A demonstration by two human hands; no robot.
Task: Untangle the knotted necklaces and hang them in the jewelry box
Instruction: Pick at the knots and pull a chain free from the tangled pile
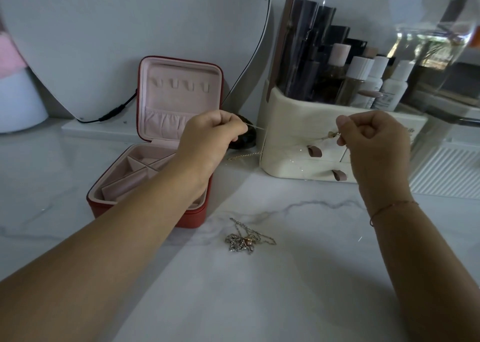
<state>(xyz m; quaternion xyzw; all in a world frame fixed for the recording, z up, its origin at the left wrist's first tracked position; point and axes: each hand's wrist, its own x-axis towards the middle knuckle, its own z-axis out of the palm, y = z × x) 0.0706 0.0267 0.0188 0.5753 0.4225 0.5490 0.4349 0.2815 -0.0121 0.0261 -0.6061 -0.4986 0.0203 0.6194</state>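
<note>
Two grips, L grip (210, 139) & R grip (374, 139), both pinching one thin necklace (331, 134) betw. them; knotted pile (240, 241) below.

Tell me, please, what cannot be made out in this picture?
Head view:
- Held necklace: its chain between left hand and right hand is too thin to trace.
- Jewelry box: right side of its tray is hidden by the left forearm.
- Tangled pile: too small to count the necklaces.
- Dark object: partly hidden behind the left hand.

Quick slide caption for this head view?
Left hand and right hand pinch a thin necklace; tangled chains lie beside the open jewelry box.
</note>
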